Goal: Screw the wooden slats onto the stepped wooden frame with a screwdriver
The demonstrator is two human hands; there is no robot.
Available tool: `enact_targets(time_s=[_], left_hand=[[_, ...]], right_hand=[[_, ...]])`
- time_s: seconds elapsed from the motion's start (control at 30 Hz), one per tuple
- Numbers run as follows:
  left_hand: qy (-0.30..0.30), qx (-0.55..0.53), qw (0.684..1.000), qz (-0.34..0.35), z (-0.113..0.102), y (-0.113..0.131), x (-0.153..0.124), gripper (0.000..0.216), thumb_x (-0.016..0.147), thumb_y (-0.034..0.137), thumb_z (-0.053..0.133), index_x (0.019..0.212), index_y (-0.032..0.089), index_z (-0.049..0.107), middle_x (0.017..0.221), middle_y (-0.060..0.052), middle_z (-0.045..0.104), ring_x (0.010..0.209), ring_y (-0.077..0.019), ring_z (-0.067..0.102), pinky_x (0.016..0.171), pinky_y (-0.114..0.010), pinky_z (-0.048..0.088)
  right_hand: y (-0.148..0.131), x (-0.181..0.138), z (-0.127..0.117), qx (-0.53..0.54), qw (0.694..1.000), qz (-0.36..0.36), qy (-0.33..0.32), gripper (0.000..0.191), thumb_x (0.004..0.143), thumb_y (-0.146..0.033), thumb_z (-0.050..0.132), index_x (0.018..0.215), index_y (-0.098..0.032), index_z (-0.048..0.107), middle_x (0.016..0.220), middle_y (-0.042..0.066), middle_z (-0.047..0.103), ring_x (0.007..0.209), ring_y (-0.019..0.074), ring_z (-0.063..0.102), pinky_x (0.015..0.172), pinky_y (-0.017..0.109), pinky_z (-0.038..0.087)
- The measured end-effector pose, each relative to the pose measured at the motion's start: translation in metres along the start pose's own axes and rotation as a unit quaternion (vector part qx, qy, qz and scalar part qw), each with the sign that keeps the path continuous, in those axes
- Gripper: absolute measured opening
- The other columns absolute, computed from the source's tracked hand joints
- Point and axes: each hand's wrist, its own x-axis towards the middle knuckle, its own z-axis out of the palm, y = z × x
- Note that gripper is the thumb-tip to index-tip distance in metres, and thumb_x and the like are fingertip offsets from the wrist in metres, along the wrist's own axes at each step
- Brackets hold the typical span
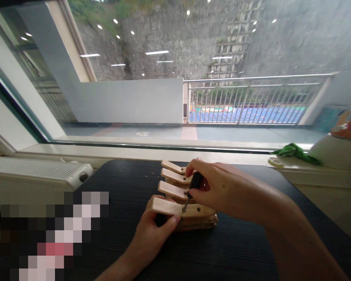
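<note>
Several pale wooden pieces, each bent at the middle, lie in a row on a brown wooden base (193,223). My left hand (155,222) grips the nearest bent wooden piece (165,206) at its left end, the thumb pressed along its front edge. In my right hand (213,183) is a screwdriver (195,180) with a black handle, tilted down to the left. Its tip meets a dark hole or screw near the bend of that piece; I cannot tell which. A second dark hole (199,209) shows farther right on the same piece.
The black table (123,183) carries small crumbs at its far left. Behind it runs a window sill (140,153) with a green cloth (295,151) and a white rounded container (333,150) at right. A radiator (41,169) stands at left.
</note>
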Motion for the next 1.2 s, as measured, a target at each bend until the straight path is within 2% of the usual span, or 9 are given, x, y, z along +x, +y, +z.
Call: enact_targets(time_s=[0.1,0.3,0.4,0.53,0.7,0.9,1.1,1.2], left_hand=[[0.006,-0.009,1.000,-0.013,0.0003,0.0022,-0.0004,0.040,0.062,0.045,0.069,0.091,0.018,0.068,0.112,-0.008,0.060,0.109,-0.0298,0.056,0.101,-0.043,0.038],[0.002,-0.009,1.000,0.000,0.0006,0.0040,0.0002,0.036,0.064,0.045,0.068,0.089,0.019,0.067,0.106,-0.006,0.063,0.105,-0.0278,0.058,0.099,-0.041,0.039],[-0.001,-0.003,1.000,-0.006,0.0003,0.0033,0.0001,0.037,0.065,0.045,0.067,0.091,0.019,0.067,0.107,-0.006,0.063,0.106,-0.0277,0.057,0.100,-0.041,0.039],[0.002,0.005,1.000,-0.013,-0.0001,0.0030,-0.0008,0.038,0.065,0.045,0.068,0.092,0.018,0.067,0.111,-0.007,0.062,0.107,-0.0283,0.057,0.101,-0.042,0.038],[0.011,0.008,1.000,0.006,0.0000,0.0023,-0.0009,0.035,0.065,0.043,0.068,0.090,0.019,0.068,0.108,-0.007,0.062,0.107,-0.0284,0.057,0.100,-0.042,0.039],[0.009,0.014,0.999,0.036,-0.0003,-0.0009,0.0000,0.030,0.068,0.041,0.068,0.089,0.019,0.069,0.104,-0.006,0.064,0.103,-0.0270,0.059,0.097,-0.040,0.042],[0.015,0.002,1.000,0.026,-0.0007,0.0000,-0.0006,0.031,0.066,0.040,0.071,0.089,0.019,0.070,0.104,-0.005,0.066,0.101,-0.0265,0.061,0.098,-0.039,0.042],[0.017,-0.003,1.000,0.016,-0.0009,0.0008,-0.0009,0.032,0.065,0.041,0.071,0.089,0.020,0.070,0.104,-0.005,0.066,0.102,-0.0265,0.061,0.099,-0.040,0.042]], right_hand=[[0.0014,0.0008,0.0000,0.007,1.000,-0.002,-0.021,0.011,0.079,-0.031,0.054,0.080,-0.023,0.062,0.070,-0.004,0.063,0.062,0.0110,0.050,0.053,0.023,0.030],[0.0040,0.0051,0.0009,-0.018,1.000,0.005,-0.016,0.020,0.081,-0.039,0.055,0.076,-0.021,0.063,0.067,-0.002,0.062,0.058,0.0110,0.048,0.051,0.024,0.028],[0.0046,0.0044,0.0006,-0.021,1.000,0.004,-0.011,0.020,0.081,-0.039,0.055,0.080,-0.021,0.064,0.070,-0.001,0.063,0.059,0.0118,0.049,0.051,0.024,0.029],[0.0052,0.0004,-0.0008,0.011,1.000,-0.007,-0.004,0.021,0.079,-0.032,0.057,0.097,-0.023,0.063,0.075,-0.002,0.064,0.064,0.0123,0.051,0.054,0.024,0.031],[0.0057,0.0007,-0.0009,0.018,0.999,-0.018,-0.022,0.011,0.080,-0.028,0.054,0.083,-0.023,0.063,0.072,-0.003,0.063,0.062,0.0112,0.050,0.054,0.024,0.030],[0.0042,0.0046,0.0001,0.007,1.000,-0.006,-0.026,0.019,0.082,-0.038,0.054,0.075,-0.021,0.063,0.067,-0.002,0.062,0.059,0.0111,0.048,0.051,0.024,0.029],[0.0026,0.0007,-0.0010,0.023,1.000,-0.009,-0.015,0.016,0.080,-0.029,0.054,0.091,-0.023,0.063,0.072,-0.003,0.063,0.062,0.0111,0.049,0.054,0.024,0.031],[0.0047,-0.0003,-0.0015,0.033,0.999,-0.023,-0.020,0.014,0.078,-0.023,0.052,0.088,-0.024,0.063,0.072,-0.004,0.062,0.062,0.0107,0.049,0.054,0.023,0.030]])
